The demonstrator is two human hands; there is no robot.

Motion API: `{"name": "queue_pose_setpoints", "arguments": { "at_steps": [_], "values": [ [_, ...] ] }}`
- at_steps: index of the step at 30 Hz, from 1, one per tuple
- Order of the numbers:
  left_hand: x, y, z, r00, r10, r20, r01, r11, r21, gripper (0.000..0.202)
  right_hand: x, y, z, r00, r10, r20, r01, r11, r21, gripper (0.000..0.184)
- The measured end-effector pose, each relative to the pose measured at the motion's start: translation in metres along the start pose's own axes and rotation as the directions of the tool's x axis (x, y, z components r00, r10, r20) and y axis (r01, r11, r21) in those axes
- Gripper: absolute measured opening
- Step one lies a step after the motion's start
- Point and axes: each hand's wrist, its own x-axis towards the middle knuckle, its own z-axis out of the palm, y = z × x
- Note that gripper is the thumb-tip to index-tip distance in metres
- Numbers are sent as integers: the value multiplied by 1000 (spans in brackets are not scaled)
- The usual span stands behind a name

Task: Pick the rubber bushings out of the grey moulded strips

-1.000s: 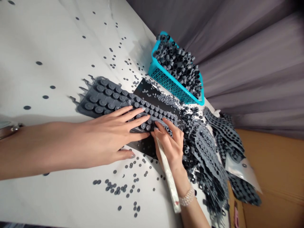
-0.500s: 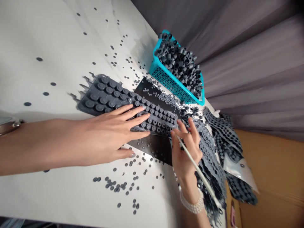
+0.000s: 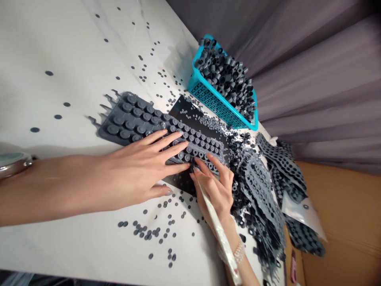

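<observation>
A grey rubber sheet [image 3: 133, 119] studded with round moulded rings lies on a black mat [image 3: 190, 111] on the white table. My left hand [image 3: 139, 171] lies flat on the sheet, fingers stretched out, pressing it down. My right hand [image 3: 216, 186] rests at the sheet's near right end, fingers curled round a thin white stick [image 3: 222, 238] whose tip meets the rings. A beaded bracelet sits on the right wrist.
A turquoise basket [image 3: 214, 103] heaped with dark rubber rings stands behind the sheet. Punched-out sheets [image 3: 268, 190] pile up at the right by the table edge. Small grey discs [image 3: 154, 230] and loose rings are scattered about. A cardboard box [image 3: 342, 222] sits at far right.
My right hand, lifted off to the right with the stick half a second ago, has come back down onto the sheet's near end. My left hand has stayed put.
</observation>
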Motion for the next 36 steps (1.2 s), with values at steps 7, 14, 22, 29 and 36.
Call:
{"name": "queue_pose_setpoints", "arguments": {
  "at_steps": [7,14,22,29,36],
  "values": [
    [0,0,3,1000,18,-14,-17,999,46,58,6,-4,-2,993,-92,80,98,992,-82,11],
    [0,-1,4,998,37,-43,-35,998,46,57,8,8,-15,992,121,-29,-123,986,-114,19],
    [1,-1,4,998,37,-44,-34,998,59,59,3,-11,-5,999,17,30,-16,1000,-27,13],
    [3,-1,3,999,35,-13,-35,998,47,57,6,-11,-8,992,-32,119,42,996,-85,14],
    [4,0,0,999,32,8,-33,999,34,58,10,-17,-7,989,-18,144,39,988,-147,15]
  ]
}}
